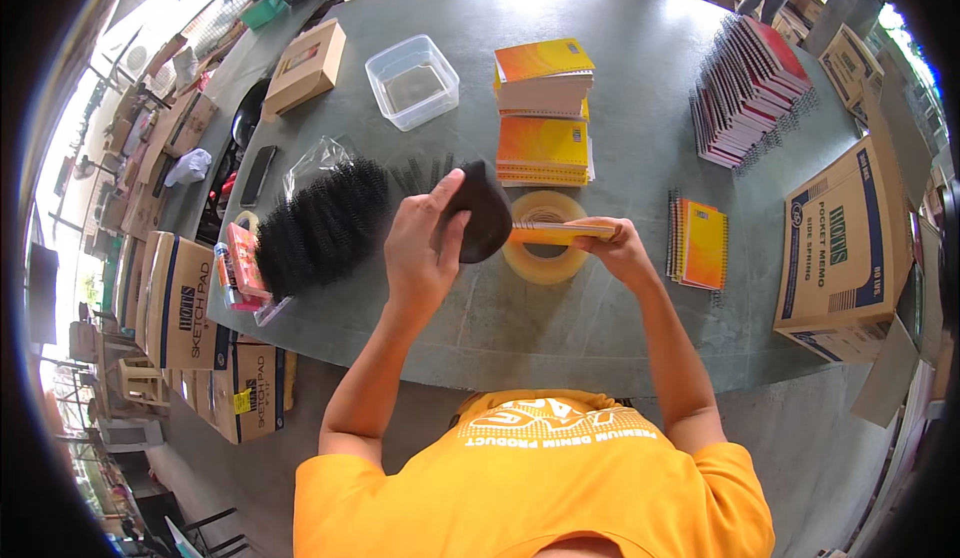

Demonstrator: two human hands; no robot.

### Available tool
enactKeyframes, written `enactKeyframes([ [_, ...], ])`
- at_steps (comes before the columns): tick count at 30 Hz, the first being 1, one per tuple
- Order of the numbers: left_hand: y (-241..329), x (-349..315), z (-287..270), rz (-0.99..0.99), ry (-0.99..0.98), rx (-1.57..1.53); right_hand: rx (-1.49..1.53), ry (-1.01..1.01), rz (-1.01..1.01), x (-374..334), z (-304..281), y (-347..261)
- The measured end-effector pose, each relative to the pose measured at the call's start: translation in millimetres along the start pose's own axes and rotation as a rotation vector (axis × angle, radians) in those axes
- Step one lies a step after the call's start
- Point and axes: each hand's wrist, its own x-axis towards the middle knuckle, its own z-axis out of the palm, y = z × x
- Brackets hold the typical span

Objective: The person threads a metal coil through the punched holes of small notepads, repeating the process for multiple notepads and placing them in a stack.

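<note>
My left hand is closed around a smooth black rounded object, whose exact kind I cannot make out. In my right hand is a small orange-yellow memo pad, pinched at its right end and seen nearly edge-on. The pad's left end comes close to the black object; whether they touch I cannot tell. Beneath both hands, a wide roll of clear tape lies on the grey table. Left of my left hand spreads a thick pile of black spiral binding coils, partly over a clear plastic bag.
Stacked memo pads stand beyond the tape roll. Bound memo pads lie to the right, below a pile of red-covered spiral notebooks. A clear plastic tub, an open cardboard box and a large carton also occupy the table.
</note>
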Motion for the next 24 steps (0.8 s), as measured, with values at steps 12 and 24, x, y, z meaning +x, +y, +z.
enactKeyframes([
  [12, -2.6, -30.9, 21.6, 0.143, -0.628, -0.060, -0.046, -0.025, -0.052, 3.0, 7.8, -2.9],
  [24, 21.1, 11.3, 29.6, 0.034, -0.170, -0.164, 0.137, 0.008, -0.002, -5.9, 7.4, 11.3],
])
